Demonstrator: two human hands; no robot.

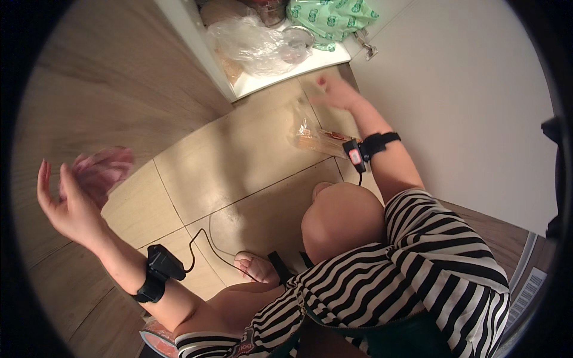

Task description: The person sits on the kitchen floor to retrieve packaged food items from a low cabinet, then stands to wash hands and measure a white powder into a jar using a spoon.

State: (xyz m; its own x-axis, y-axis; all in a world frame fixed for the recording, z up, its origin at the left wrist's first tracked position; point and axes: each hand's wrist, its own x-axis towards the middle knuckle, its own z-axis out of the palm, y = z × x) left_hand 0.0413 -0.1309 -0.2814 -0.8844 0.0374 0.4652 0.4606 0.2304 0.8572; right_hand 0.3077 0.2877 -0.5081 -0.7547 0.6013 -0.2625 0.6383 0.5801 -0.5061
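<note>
On the left, my left hand (pixel 78 217) holds a crumpled pink cloth (pixel 107 172), raised in front of a wood-grain panel. My right hand (pixel 335 95), blurred, is just outside the front edge of a white cabinet floor (pixel 293 77). Its fingers look apart, and I see nothing in them. Below that hand, on the floor, lies a clear plastic bag of thin wooden sticks (pixel 315 141), partly behind my right forearm. Inside the cabinet are a crumpled clear plastic bag (pixel 264 49) and a green printed plastic bag (pixel 329 20).
An opened white cabinet door (pixel 456 107) with a metal hinge (pixel 369 50) stands at the right. Wood-grain panelling (pixel 121 85) borders the left. Beige tiles (pixel 241 165) cover the floor. A thin black cable (pixel 210 244) runs from my left forearm strap.
</note>
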